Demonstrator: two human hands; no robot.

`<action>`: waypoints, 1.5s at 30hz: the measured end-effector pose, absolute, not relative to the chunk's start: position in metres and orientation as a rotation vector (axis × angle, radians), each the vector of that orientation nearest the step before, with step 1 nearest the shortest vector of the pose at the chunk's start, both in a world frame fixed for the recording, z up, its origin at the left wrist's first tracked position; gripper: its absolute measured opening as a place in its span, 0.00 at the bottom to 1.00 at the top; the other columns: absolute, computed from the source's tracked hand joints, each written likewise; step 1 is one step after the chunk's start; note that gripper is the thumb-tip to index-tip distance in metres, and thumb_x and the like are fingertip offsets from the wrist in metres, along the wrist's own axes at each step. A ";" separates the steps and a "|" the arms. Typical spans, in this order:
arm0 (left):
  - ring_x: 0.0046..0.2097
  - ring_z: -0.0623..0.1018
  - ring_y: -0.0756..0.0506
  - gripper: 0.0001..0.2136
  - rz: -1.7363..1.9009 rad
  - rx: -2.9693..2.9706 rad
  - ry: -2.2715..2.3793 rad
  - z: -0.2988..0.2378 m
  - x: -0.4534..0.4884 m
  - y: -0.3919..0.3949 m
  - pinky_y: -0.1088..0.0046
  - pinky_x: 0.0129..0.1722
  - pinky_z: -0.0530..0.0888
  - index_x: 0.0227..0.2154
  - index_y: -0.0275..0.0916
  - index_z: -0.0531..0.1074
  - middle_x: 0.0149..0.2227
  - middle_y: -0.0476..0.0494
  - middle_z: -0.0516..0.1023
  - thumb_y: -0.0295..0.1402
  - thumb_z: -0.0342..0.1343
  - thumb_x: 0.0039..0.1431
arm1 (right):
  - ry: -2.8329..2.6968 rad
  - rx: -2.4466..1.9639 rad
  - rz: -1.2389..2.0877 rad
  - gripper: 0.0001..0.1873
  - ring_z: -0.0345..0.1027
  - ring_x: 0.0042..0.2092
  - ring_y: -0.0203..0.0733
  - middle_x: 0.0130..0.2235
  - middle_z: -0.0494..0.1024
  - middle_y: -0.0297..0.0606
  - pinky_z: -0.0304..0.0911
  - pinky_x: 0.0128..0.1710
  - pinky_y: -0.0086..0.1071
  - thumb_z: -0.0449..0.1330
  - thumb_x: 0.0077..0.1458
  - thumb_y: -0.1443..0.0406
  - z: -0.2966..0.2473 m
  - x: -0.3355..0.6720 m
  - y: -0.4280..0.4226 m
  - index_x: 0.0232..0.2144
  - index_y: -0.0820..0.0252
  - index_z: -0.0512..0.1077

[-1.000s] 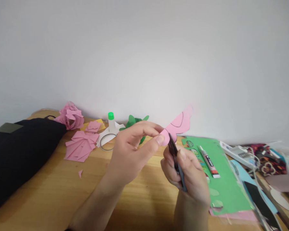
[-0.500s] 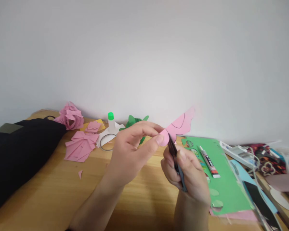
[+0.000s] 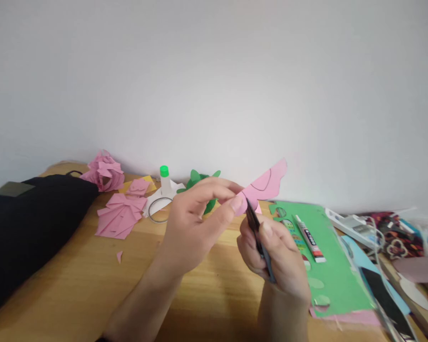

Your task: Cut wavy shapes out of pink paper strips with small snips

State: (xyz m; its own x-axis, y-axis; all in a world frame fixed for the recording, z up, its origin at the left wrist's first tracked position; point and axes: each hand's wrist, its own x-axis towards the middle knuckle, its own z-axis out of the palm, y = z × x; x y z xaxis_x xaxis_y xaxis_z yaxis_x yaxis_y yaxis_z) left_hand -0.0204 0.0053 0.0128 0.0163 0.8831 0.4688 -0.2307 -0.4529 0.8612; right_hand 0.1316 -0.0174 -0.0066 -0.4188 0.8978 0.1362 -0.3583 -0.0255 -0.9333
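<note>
My left hand [image 3: 196,223] pinches one end of a pink paper strip [image 3: 266,183] with pencilled curves, held up over the wooden table [image 3: 92,285]. My right hand [image 3: 276,259] is closed round dark scissors [image 3: 257,232], whose blades meet the paper right beside my left thumb. The strip's free end points up and to the right, in front of the white wall.
A black bag [image 3: 24,228] fills the left side. Pink paper offcuts [image 3: 121,213], a crumpled pink paper flower [image 3: 103,173], a green-capped glue bottle [image 3: 164,180] and a tape ring [image 3: 159,210] lie behind. A green sheet [image 3: 333,266] with a glue tube [image 3: 309,238] sits at the right.
The pink strip has tilted slightly and the scissor blades have shifted a little up and left along its edge. Both hands stay nearly where they were.
</note>
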 end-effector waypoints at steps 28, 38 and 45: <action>0.40 0.79 0.49 0.07 1.524 1.451 0.662 0.011 -0.025 0.006 0.72 0.43 0.76 0.26 0.38 0.77 0.36 0.47 0.81 0.24 0.59 0.59 | -1.282 -0.638 1.638 0.22 0.36 0.15 0.26 0.16 0.52 0.21 0.33 0.13 0.24 0.55 0.65 0.51 -0.007 0.133 -0.015 0.25 0.59 0.62; 0.41 0.79 0.50 0.07 1.501 1.445 0.619 0.010 -0.028 0.008 0.73 0.44 0.76 0.27 0.38 0.78 0.37 0.48 0.80 0.24 0.59 0.59 | -1.320 -0.651 1.617 0.23 0.37 0.16 0.26 0.16 0.52 0.22 0.34 0.14 0.24 0.55 0.66 0.52 -0.005 0.133 -0.015 0.23 0.58 0.59; 0.40 0.79 0.50 0.07 1.489 1.448 0.630 0.011 -0.029 0.008 0.73 0.43 0.76 0.26 0.39 0.77 0.36 0.48 0.81 0.24 0.59 0.58 | -1.335 -0.667 1.609 0.22 0.37 0.16 0.27 0.16 0.52 0.22 0.34 0.14 0.24 0.54 0.65 0.52 -0.004 0.134 -0.016 0.24 0.58 0.60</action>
